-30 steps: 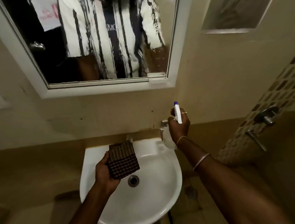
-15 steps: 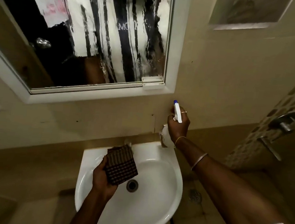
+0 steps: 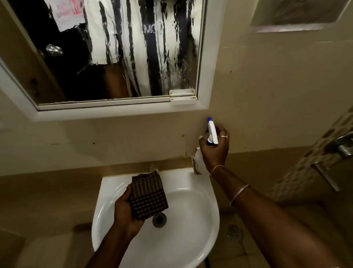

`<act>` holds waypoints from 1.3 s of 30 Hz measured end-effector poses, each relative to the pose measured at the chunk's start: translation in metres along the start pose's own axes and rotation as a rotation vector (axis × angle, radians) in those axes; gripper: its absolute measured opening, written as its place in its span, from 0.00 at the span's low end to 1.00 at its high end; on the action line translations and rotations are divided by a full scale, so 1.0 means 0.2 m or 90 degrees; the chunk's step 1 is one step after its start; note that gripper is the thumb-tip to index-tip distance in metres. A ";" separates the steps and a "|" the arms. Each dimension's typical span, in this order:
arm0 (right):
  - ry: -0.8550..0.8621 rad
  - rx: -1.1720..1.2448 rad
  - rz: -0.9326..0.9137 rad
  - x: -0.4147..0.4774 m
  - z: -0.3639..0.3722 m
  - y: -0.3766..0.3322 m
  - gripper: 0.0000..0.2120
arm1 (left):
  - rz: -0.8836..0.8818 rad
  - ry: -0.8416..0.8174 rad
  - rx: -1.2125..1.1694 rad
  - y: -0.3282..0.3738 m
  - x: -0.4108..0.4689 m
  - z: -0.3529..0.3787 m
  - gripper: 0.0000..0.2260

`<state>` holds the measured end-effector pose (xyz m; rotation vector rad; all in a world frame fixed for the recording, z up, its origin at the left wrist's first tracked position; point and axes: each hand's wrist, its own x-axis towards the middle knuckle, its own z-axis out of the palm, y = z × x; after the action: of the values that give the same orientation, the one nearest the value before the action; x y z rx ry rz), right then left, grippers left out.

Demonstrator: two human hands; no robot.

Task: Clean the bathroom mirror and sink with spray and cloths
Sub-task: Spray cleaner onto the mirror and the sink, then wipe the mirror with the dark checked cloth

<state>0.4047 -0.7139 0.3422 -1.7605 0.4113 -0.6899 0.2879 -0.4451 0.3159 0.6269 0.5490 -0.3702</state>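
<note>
The white-framed mirror point(image 3: 119, 43) hangs on the wall above, its glass streaked with wet runs on the right half. Below it is the white sink point(image 3: 186, 226) with a metal drain point(image 3: 159, 219). My left hand point(image 3: 126, 212) holds a folded dark checked cloth point(image 3: 147, 195) over the basin's back left. My right hand point(image 3: 213, 150) grips a white spray bottle point(image 3: 211, 132) with a blue nozzle tip, upright at the sink's back right corner, under the mirror's lower right corner. The bottle's body is mostly hidden behind the hand.
A chrome tap point(image 3: 196, 163) sits at the sink's back right, partly behind the bottle. A shower valve and lever point(image 3: 343, 146) stick out of the tiled wall at right. A wall niche point(image 3: 299, 12) is top right. A floor drain point(image 3: 234, 234) lies right of the sink.
The view has shifted so the mirror sits further right and larger. Both hands stay in nearly the same places over the sink, cloth and bottle still held.
</note>
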 end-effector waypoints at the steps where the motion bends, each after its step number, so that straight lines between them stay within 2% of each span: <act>1: -0.005 -0.016 0.012 -0.02 -0.01 0.01 0.33 | -0.001 -0.002 0.003 0.00 0.00 0.00 0.21; 4: 0.007 -0.091 0.014 -0.10 -0.05 0.04 0.42 | -0.004 -0.012 0.011 0.01 -0.02 0.00 0.22; 7: 0.027 -0.120 0.027 -0.22 -0.10 0.00 0.44 | -0.010 -0.017 0.003 0.03 -0.03 0.02 0.23; 11: 0.085 -0.148 0.007 -0.43 -0.12 -0.06 0.37 | -0.003 -0.035 0.018 0.07 -0.10 0.05 0.22; 13: 0.073 -0.115 -0.008 -0.55 -0.10 -0.09 0.29 | 0.003 -0.037 0.031 0.10 -0.14 0.07 0.21; 15: 0.000 -0.031 0.013 -0.65 -0.07 -0.14 0.21 | 0.012 -0.050 0.047 0.14 -0.20 0.10 0.21; 17: -0.124 0.045 0.097 -0.73 -0.03 -0.22 0.16 | 0.025 -0.066 0.068 0.18 -0.25 0.12 0.20; 19: -0.264 0.148 0.240 -0.80 0.02 -0.34 0.18 | 0.028 -0.079 0.095 0.23 -0.31 0.14 0.22; 21: -0.410 0.275 0.385 -0.89 0.04 -0.51 0.26 | 0.038 -0.094 0.125 0.30 -0.38 0.13 0.24; 24: -0.550 0.447 0.435 -0.95 0.03 -0.66 0.27 | 0.037 -0.102 0.175 0.37 -0.43 0.16 0.25; 26: -0.559 0.503 0.448 -1.00 0.04 -0.76 0.25 | 0.053 -0.098 0.237 0.43 -0.50 0.17 0.24; 31: -0.579 0.495 0.416 -1.10 0.04 -0.96 0.21 | 0.119 -0.087 0.360 0.60 -0.67 0.25 0.21; 35: -0.644 0.494 0.359 -1.17 0.04 -1.13 0.16 | 0.250 -0.037 0.528 0.73 -0.82 0.35 0.12; 39: -0.620 0.498 0.289 -1.18 0.07 -1.29 0.19 | 0.424 -0.008 0.732 0.87 -0.91 0.43 0.13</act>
<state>0.2151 -0.4868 0.5289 -1.0076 -0.1411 0.3426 0.2577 -0.3399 0.5589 1.8489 0.0337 -0.0148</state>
